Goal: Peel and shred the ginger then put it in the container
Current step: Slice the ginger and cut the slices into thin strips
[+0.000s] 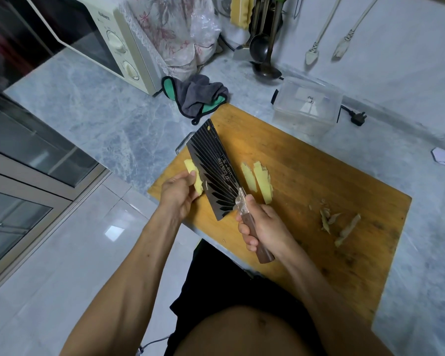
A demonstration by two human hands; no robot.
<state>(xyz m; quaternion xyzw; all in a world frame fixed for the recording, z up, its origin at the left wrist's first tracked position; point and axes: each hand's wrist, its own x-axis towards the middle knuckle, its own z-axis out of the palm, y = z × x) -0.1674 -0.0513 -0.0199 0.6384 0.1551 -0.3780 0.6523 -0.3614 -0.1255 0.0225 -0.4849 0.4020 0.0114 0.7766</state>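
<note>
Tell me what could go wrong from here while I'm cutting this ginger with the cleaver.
1. The left hand holds the ginger piece right against the cleaver blade, so a slip could nick the fingertips.
2. That piece sits near the cutting board edge, which overhangs the counter; it could drop to the floor.
3. The peel scraps lie on the same board as the ginger slices and could get swept into the clear container.

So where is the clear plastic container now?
In the head view, the clear plastic container stands at the cutting board's far right corner, near the ladle.
</note>
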